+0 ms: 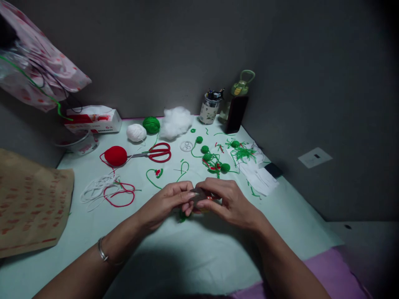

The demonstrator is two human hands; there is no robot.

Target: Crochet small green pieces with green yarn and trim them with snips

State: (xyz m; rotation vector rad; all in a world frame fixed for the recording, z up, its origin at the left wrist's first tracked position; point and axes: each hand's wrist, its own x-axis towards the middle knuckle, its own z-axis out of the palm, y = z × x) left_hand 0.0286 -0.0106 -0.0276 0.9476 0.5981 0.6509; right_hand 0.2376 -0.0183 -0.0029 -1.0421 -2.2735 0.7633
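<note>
My left hand (pixel 170 199) and my right hand (pixel 222 199) meet low over the pale green table (pixel 187 257), fingers pinched together. Between them sits a small thin grey object (pixel 199 192) that I cannot make out; a bit of red shows by my right fingers and a bit of green yarn (pixel 182 216) lies under my left. Just beyond the hands are small green crocheted balls (pixel 207 157), green yarn strands (pixel 152 176) and loose red and white yarn (pixel 118 193). Red-handled scissors (pixel 157 152) lie further back.
A red yarn ball (pixel 115 155), white yarn ball (pixel 136 132), green yarn ball (pixel 151 124) and white stuffing (pixel 176 122) sit near the wall. A tissue box (pixel 93 120), a cup of tools (pixel 210 108), a bottle (pixel 237 106), white paper (pixel 258 176) and a brown bag (pixel 28 203) surround them.
</note>
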